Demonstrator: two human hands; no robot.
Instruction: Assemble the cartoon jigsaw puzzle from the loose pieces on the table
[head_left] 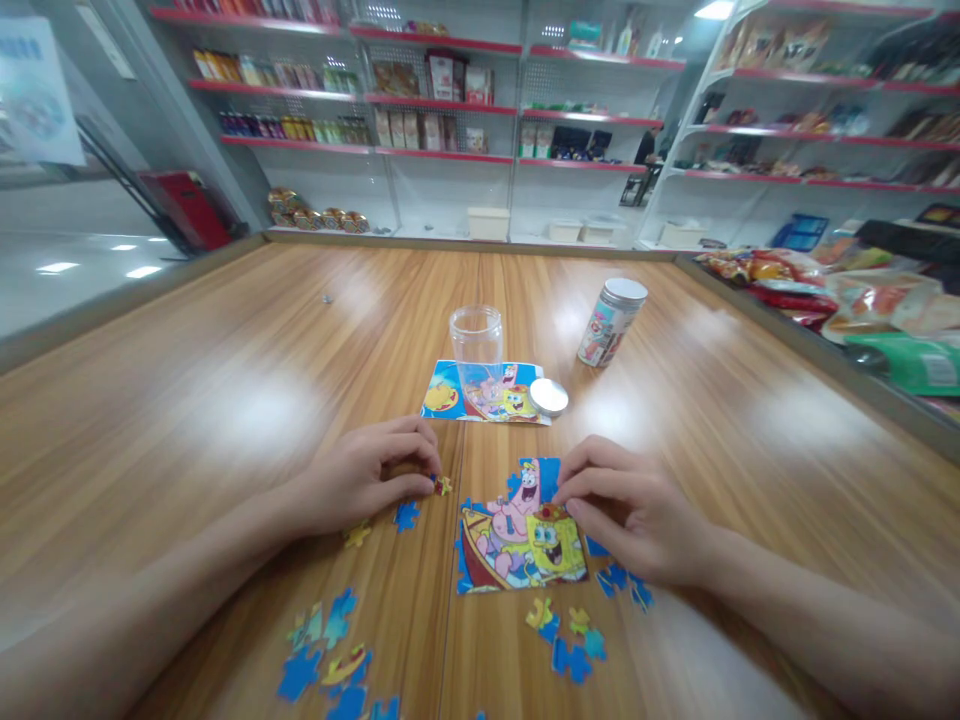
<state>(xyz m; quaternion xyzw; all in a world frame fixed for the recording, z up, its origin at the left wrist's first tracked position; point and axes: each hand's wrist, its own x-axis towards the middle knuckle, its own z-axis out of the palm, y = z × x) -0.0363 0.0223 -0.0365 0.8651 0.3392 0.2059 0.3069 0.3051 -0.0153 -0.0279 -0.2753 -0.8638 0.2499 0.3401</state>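
Note:
A partly joined jigsaw puzzle (517, 545) lies flat on the table, showing a yellow square cartoon figure and a pink one. My left hand (375, 475) rests left of it, closed in a pinch on a small yellow and dark puzzle piece (443, 486). At the puzzle's upper right edge is my right hand (637, 505), thumb and fingertips together and touching the puzzle. Whatever is between those fingertips is hidden. Close to my left hand lie a loose blue piece (406, 515) and a yellow piece (358, 535).
Several loose pieces lie at front left (300, 672) and front right (571, 660). Beyond the puzzle, a clear jar (478, 345) and a silver lid (549, 397) sit on a picture sheet (442, 395). A printed can (611, 322) stands behind right. Bagged goods (885, 310) line the right side.

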